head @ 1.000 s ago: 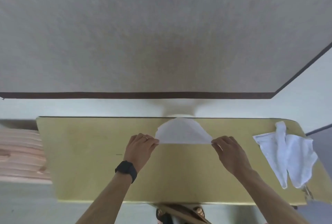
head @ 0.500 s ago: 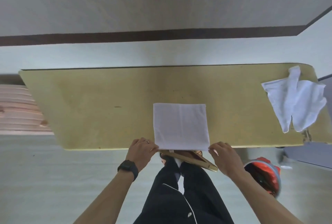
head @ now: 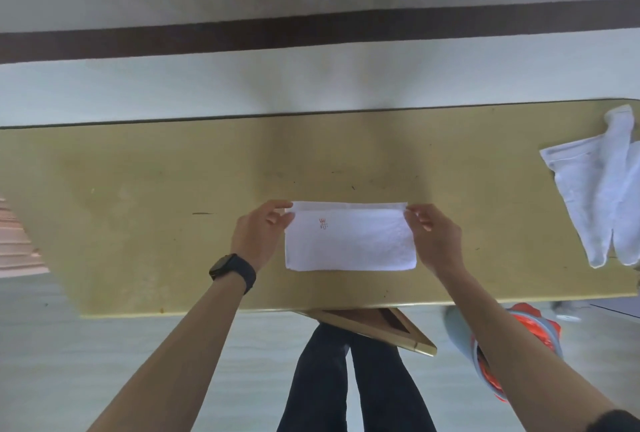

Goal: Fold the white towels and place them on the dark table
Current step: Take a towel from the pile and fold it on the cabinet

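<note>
Where hands [head: 346, 234] pinch towel [head: 349, 244] | red mark [head: 323, 223] seemingly illegible

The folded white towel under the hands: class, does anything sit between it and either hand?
Nothing visible does. The left hand and right hand each pinch a far corner of the folded white towel, which lies flat on the yellowish table.

folded towel [head: 349, 244] mid-table [head: 138, 223] | loose towels [head: 602, 189] far right

The yellowish bench [head: 138, 223] is scuffed. A folded white towel [head: 349, 241] lies flat near its front edge. A crumpled white cloth [head: 602, 189], perhaps two towels, sits at the right end.
</note>
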### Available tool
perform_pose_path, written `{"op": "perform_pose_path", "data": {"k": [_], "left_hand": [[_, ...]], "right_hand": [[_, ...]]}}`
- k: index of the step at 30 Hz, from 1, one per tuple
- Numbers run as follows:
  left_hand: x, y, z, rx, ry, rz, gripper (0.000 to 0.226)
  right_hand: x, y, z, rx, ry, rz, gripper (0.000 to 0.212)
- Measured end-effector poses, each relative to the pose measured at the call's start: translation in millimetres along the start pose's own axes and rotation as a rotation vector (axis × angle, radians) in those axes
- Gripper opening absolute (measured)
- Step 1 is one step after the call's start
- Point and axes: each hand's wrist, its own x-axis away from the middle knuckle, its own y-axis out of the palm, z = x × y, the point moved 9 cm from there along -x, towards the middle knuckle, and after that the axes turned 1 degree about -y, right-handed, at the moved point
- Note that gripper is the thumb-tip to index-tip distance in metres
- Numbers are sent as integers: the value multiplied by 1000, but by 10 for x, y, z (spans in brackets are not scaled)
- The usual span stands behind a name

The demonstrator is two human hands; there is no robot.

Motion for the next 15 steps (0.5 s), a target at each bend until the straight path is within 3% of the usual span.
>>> {"op": "perform_pose_path", "data": {"k": [15], "left_hand": [[-348,147,-46,-189,-17,-18,18]], "right_hand": [[-229,135,47,167,-112,94,10]]}}
